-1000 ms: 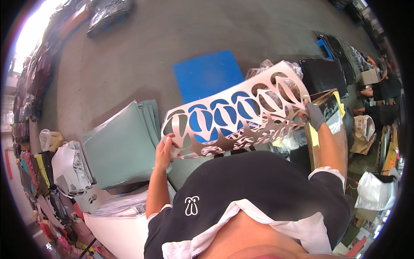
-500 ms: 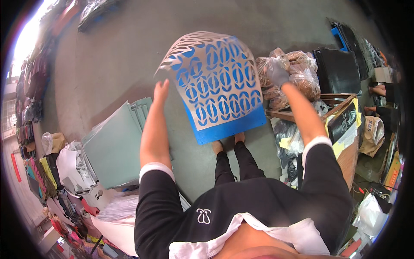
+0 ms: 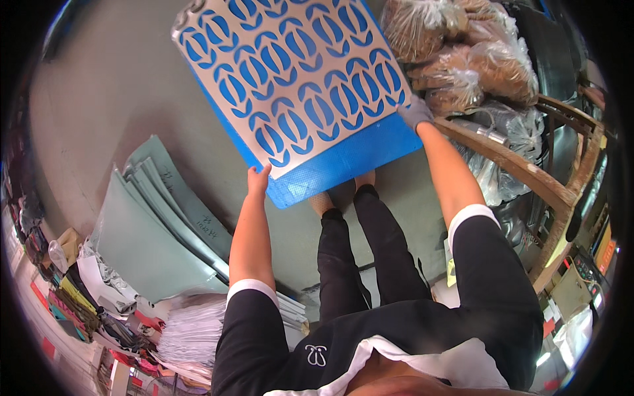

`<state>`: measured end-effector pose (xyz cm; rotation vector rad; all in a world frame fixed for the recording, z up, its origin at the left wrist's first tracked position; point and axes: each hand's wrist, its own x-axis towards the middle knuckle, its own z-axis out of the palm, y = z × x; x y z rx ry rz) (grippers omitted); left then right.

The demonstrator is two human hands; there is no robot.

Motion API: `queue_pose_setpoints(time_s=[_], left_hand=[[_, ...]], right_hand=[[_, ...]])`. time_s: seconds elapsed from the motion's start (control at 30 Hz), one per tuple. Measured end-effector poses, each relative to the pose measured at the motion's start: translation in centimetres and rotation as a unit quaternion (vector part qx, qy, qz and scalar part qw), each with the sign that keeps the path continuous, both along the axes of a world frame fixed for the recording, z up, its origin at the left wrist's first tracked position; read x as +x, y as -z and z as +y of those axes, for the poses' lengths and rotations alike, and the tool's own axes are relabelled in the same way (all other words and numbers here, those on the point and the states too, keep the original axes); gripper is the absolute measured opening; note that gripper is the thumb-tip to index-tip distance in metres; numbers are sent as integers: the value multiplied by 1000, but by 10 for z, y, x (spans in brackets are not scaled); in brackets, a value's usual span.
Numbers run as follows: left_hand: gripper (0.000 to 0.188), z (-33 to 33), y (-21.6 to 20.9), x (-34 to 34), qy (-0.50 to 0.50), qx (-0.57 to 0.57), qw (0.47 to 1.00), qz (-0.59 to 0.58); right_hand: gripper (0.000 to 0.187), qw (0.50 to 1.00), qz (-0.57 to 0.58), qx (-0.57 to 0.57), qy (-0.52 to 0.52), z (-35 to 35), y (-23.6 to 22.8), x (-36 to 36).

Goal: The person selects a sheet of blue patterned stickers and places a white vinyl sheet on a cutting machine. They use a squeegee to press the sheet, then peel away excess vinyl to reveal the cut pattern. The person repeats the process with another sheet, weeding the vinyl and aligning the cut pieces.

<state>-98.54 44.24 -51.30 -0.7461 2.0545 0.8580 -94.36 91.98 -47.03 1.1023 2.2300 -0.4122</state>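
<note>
A pale sheet (image 3: 300, 90), cut through with rows of curved, leaf-like openings, lies over a blue textured board (image 3: 350, 158). Blue shows through the openings, and a bare strip of board runs along the near side. My left hand (image 3: 259, 178), bare, is closed at the sheet's near left corner, its thumb at the edge. My right hand (image 3: 416, 113), in a grey glove, is closed at the near right corner. Whether the board's edge is also in either grip, I cannot tell. The far end of the sheet is out of view.
Clear plastic bags of brown pieces (image 3: 456, 59) are heaped at the right, beside a wooden frame (image 3: 522, 165). Large grey-green sheets (image 3: 152, 224) lean at the left, near a stack of white sheets (image 3: 191, 333). My feet are just below the board.
Both hands have come down to the sheet's near corners, from above its left edge and from over the bags. The sheet's curled part has left view; sheet and board now appear larger and turned.
</note>
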Motion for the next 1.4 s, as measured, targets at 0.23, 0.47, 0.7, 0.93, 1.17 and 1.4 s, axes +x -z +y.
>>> queue_pose_setpoints(time_s=[0.23, 0.47, 0.7, 0.93, 1.17, 1.4], left_hand=[[88, 23, 80, -5, -114, -13, 993, 24], [70, 19, 108, 0, -84, -262, 956, 96], [33, -18, 96, 0, -124, 81, 984, 100], [35, -48, 28, 90, -133, 145, 980, -33], [32, -66, 65, 170, 0, -13, 994, -111], [36, -56, 96, 148, -186, 55, 981, 3]], right_hand=[[73, 999, -4, 50, 17, 31, 81, -17], [59, 996, 0, 73, 43, 47, 111, -21], [40, 965, 237, -107, -35, 37, 39, -21], [37, 971, 154, -159, 94, 40, -26, 97], [41, 984, 19, -124, 123, 11, 63, 193], [33, 991, 56, -96, 78, 28, 75, 192]])
